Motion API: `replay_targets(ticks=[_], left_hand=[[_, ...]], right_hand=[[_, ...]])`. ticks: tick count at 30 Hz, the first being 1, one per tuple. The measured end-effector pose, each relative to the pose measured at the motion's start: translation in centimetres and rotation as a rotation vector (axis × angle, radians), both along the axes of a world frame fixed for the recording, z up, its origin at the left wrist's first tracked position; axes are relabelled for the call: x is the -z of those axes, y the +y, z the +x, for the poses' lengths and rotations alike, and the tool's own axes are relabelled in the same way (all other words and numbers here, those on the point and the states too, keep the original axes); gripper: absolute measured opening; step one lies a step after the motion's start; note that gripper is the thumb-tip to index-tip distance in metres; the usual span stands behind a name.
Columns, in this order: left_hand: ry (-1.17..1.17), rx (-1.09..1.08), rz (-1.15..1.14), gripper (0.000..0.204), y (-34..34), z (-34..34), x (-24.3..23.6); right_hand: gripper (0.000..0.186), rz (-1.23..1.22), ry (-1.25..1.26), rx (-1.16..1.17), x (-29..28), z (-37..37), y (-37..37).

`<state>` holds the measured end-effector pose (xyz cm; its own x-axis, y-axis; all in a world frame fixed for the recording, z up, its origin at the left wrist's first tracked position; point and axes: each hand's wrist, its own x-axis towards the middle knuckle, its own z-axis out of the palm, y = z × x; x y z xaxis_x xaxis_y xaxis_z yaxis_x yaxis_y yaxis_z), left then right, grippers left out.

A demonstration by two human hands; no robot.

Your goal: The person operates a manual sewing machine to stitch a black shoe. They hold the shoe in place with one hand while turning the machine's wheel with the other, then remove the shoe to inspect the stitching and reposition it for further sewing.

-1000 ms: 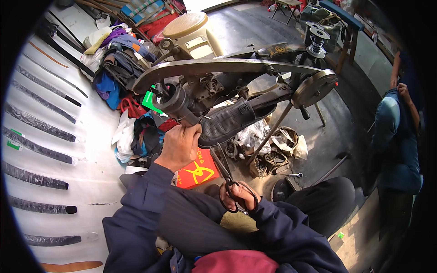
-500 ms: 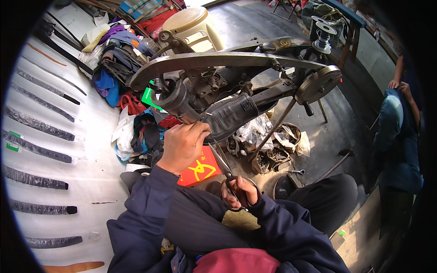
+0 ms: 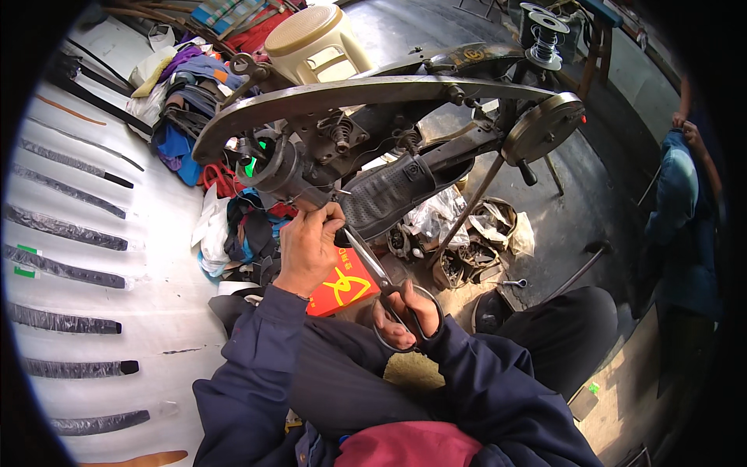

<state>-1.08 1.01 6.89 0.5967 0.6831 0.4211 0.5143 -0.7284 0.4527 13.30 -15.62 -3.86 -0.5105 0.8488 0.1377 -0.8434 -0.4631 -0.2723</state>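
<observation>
A black perforated leather shoe (image 3: pixel 389 191) sits on the narrow arm of a metal hand-cranked shoe-sewing machine (image 3: pixel 342 93), its toe under the machine's head. My left hand (image 3: pixel 310 247) is closed in a pinch right beside the toe. Its fingertips are too covered to show what they hold, though a thin bright strand or needle shows just above them. My right hand (image 3: pixel 408 315) grips large dark-handled scissors (image 3: pixel 369 258), fingers and thumb through the loops. The blades point up and left, their tips close to my left fingers and the shoe's underside.
Below the shoe lies a red box (image 3: pixel 342 286) with yellow marks. Bags of small parts (image 3: pixel 467 265) stand under the machine. A thread spool (image 3: pixel 545 43) rises at the back. Wrapped black straps (image 3: pixel 66 272) lie on a white sheet at left. Another person (image 3: pixel 677 194) sits at far right.
The scissors have moved slightly up and left, closer to the shoe and my left fingers. My left hand keeps its pinch by the toe. The whole view has shifted a little.
</observation>
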Motion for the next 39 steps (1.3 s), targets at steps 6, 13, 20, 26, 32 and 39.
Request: replay_targets(ticks=[6,13,20,26,32,39], left_hand=[[0.007,0.014,0.002,0.007,0.0,0.0,0.0],[-0.004,0.019,0.003,0.008,0.1,0.1,-0.1],[0.037,-0.009,0.057,0.006,0.1,-0.2,0.6],[-0.044,0.015,-0.005,0.015,-0.2,-0.7,0.0],[-0.368,-0.307,-0.363,0.001,-0.9,-6.0,1.1],[0.261,-0.261,-0.536,0.017,-6.1,-10.5,2.7]], right_hand=[[0.085,-0.023,0.023,-0.013,0.7,-0.3,0.5],[0.084,-0.013,0.118,-0.029,0.6,-0.6,0.7],[0.070,-0.068,-0.232,0.118,-0.4,-0.9,0.4],[0.063,-0.001,-0.506,0.194,-1.8,-0.5,0.0],[0.049,0.177,-1.276,0.080,1.3,-1.4,-1.5],[0.083,0.270,-1.960,-0.143,7.7,-4.4,-0.8]])
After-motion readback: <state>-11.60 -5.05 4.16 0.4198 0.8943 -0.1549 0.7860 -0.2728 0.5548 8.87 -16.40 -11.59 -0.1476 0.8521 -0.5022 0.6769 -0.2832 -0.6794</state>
